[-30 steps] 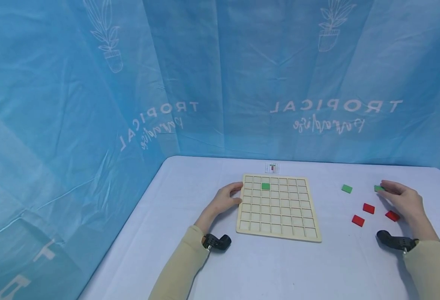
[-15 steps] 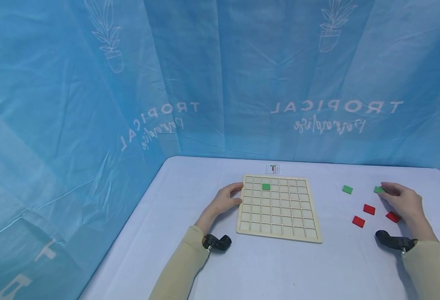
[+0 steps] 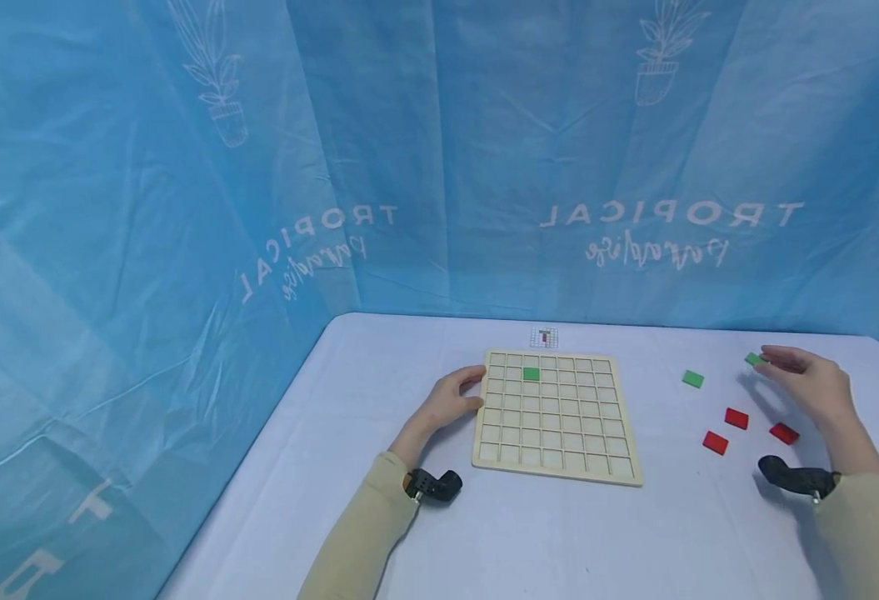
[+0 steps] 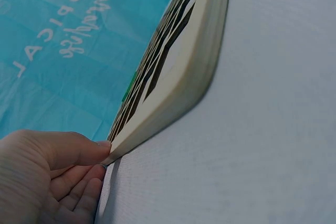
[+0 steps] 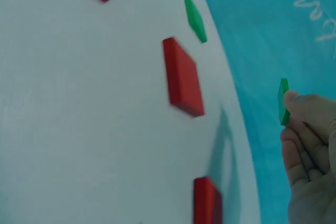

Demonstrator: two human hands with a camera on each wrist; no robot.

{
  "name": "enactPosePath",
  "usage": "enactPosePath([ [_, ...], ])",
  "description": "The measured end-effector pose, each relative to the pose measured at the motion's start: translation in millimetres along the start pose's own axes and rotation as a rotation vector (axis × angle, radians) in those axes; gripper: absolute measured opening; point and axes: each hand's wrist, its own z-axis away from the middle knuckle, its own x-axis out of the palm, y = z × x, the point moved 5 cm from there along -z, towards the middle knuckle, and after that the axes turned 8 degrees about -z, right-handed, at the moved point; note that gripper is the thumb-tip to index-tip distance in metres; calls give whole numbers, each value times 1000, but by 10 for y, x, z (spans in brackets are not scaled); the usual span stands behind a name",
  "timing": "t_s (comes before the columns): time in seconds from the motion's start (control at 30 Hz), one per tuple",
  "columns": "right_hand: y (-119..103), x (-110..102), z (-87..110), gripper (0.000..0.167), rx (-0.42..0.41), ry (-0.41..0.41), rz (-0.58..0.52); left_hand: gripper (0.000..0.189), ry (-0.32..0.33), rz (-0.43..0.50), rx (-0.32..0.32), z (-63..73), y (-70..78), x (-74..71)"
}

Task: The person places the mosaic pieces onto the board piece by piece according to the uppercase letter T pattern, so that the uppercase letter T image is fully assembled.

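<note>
Between the thumb and fingers of my right hand [image 3: 814, 385] is a small green square tile [image 5: 282, 106], held up above the white tabletop at the right. My left hand [image 3: 446, 400] pinches the left edge of a pale wooden grid board [image 3: 559, 474], thumb on the rim and fingers lower down, as the left wrist view shows. One green tile [image 3: 531, 374] lies in a cell of the board's second row from the far side. Another loose green tile [image 3: 693, 379] rests on the cloth between the board and my right hand.
Nearer than the loose green tile lie three red tiles: a middle red tile [image 3: 736, 418], a left red tile [image 3: 716, 442] and a right red tile [image 3: 785, 432]. A small printed grid card [image 3: 544, 337] sits behind the board. A blue curtain [image 3: 499, 167] hangs behind the table.
My right hand has lifted the green tile from the cloth and moved it slightly up and away. The left hand and the board have stayed put.
</note>
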Motion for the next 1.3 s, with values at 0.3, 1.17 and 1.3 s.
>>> enactPosePath([
  [0.3,-410,108,13,77,-98,-18,-34,58,0,2,-12,-6,6,2],
  [1.17,-1242,1166,-15,53,-394,-211,-131,58,6,20,-2,-14,-6,18],
  [1.3,-1486,1313,102,52,-450,-259,-145,58,4,13,4,-13,-5,15],
])
